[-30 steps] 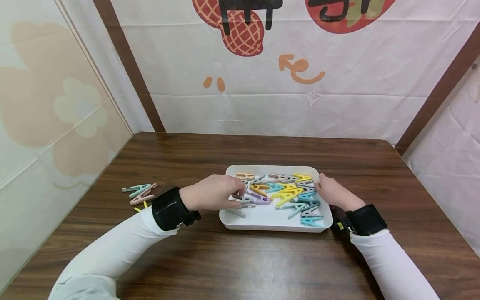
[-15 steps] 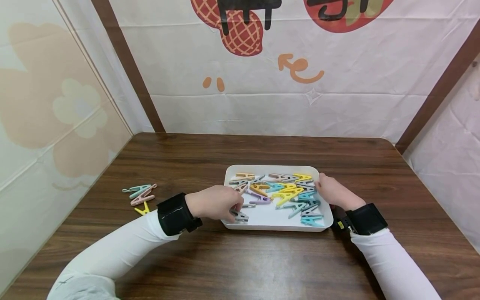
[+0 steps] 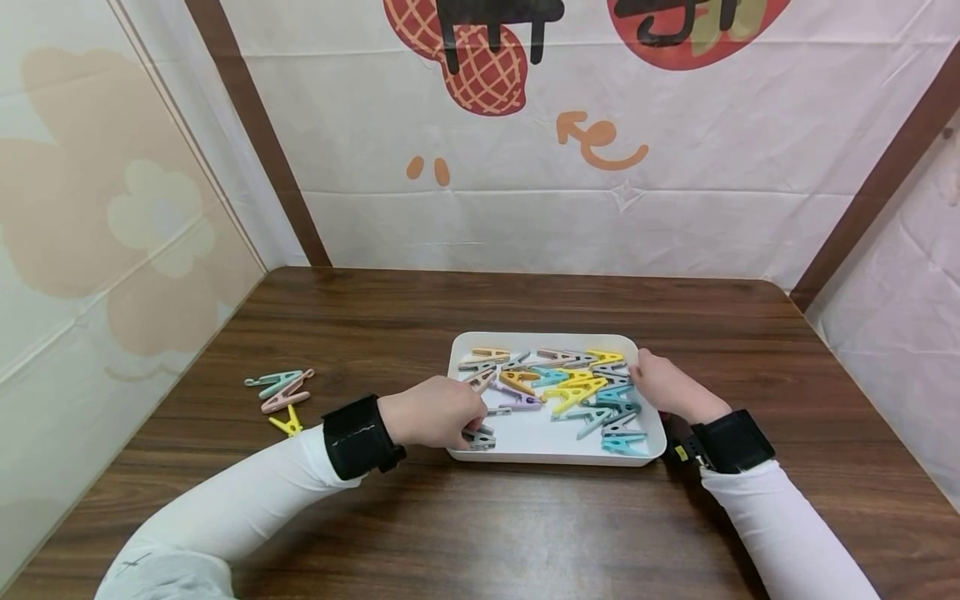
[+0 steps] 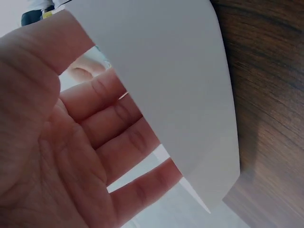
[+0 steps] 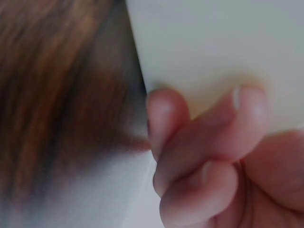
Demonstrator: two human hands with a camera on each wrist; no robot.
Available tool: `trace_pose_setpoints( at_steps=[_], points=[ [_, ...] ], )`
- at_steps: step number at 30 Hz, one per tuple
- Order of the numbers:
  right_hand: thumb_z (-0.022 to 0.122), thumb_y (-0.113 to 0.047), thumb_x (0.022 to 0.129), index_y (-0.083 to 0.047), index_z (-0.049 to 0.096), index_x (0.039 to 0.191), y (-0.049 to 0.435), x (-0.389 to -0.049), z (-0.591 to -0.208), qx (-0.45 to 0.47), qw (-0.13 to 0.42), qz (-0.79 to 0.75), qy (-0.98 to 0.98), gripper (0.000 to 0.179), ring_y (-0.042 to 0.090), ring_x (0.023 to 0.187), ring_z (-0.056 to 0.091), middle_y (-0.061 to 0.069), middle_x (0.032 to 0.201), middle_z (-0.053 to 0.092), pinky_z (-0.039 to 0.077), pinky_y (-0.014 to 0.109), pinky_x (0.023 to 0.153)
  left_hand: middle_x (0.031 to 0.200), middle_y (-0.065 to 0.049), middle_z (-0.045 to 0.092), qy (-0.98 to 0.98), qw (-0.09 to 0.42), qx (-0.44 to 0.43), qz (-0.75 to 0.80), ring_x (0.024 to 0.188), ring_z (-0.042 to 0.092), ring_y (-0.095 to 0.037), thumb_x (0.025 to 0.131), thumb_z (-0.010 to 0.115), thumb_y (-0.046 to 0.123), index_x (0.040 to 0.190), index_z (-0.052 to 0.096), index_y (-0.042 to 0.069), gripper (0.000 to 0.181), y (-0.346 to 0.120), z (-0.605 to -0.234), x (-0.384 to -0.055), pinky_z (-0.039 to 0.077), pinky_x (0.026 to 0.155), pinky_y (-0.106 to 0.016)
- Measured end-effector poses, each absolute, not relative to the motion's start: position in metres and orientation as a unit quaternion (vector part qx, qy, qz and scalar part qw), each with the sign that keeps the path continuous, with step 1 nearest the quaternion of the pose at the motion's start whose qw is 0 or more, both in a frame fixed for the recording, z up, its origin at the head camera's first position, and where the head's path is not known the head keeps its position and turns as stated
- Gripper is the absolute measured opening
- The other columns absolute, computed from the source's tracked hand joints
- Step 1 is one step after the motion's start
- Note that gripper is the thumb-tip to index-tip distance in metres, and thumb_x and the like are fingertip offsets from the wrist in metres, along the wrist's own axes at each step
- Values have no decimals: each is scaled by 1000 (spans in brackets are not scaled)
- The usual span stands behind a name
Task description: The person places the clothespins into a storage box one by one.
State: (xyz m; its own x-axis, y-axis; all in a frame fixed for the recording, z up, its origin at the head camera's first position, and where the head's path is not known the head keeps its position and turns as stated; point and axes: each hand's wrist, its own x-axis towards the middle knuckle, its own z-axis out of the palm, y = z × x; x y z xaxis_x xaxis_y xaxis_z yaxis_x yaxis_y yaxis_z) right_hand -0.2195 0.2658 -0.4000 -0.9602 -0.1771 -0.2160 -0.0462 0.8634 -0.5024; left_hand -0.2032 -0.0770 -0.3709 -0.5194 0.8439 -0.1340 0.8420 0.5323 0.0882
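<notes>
A white tray point(image 3: 540, 446) on the table holds several clothespins in yellow, teal, purple, grey and beige. My left hand point(image 3: 435, 412) reaches over the tray's left rim at the near corner and pinches a grey clothespin point(image 3: 482, 439). In the left wrist view, the tray's outer wall point(image 4: 166, 85) hides the fingertips of the left hand point(image 4: 76, 133). At the opposite side, my right hand point(image 3: 675, 387) grips the tray's right edge. Close up, the right hand's curled fingers point(image 5: 204, 190) lie against the tray's outer wall point(image 5: 213, 42).
Left of the tray, a teal clothespin point(image 3: 276, 381), a pink clothespin point(image 3: 287, 395) and a yellow clothespin point(image 3: 288, 422) lie on the wooden table point(image 3: 480, 525). A printed curtain point(image 3: 360, 217) hangs behind the table's far edge.
My left hand has moved nearer, to the tray's front left corner, with the grey clothespin, uncovering clothespins at the back left. In the last half second it has shifted only slightly. The right hand stays put.
</notes>
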Motion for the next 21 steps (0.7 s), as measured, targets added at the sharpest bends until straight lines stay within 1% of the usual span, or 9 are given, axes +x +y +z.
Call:
trace_pose_setpoints(
  at_steps=[7,11,16,18,21],
  points=[
    [33,-14,105,17,29,132,266,-221,-402,-54,130,-252,957,40,21,61,53,23,98,53,45,33,49,64,9,46,867,54,496,-7,58,40,-9,76,83,23,72,63,16,22,-79,-370,-203,31,53,-24],
    [33,-13,105,17,30,131,265,-221,-401,-54,129,-252,958,40,21,63,54,23,99,53,45,34,49,65,10,47,867,52,495,-7,59,41,-8,76,83,24,72,63,16,22,-79,-369,-203,33,54,-25],
    [32,-13,105,17,28,132,265,-220,-401,-53,133,-256,956,41,21,63,54,24,100,53,45,34,49,67,9,48,877,61,476,28,62,43,-8,79,80,27,78,65,16,19,-84,-363,-202,36,57,-26],
    [32,-13,105,17,28,133,265,-220,-401,-53,133,-256,956,41,22,62,54,24,100,53,45,34,49,68,9,50,883,54,464,50,63,43,-8,81,79,29,80,66,17,18,-89,-360,-202,36,57,-26],
    [32,-13,105,17,28,132,265,-220,-401,-54,133,-255,956,41,21,61,53,24,100,53,45,34,49,69,8,52,891,28,446,83,62,43,-6,83,77,33,81,65,17,20,-104,-357,-203,36,56,-26]
  ],
)
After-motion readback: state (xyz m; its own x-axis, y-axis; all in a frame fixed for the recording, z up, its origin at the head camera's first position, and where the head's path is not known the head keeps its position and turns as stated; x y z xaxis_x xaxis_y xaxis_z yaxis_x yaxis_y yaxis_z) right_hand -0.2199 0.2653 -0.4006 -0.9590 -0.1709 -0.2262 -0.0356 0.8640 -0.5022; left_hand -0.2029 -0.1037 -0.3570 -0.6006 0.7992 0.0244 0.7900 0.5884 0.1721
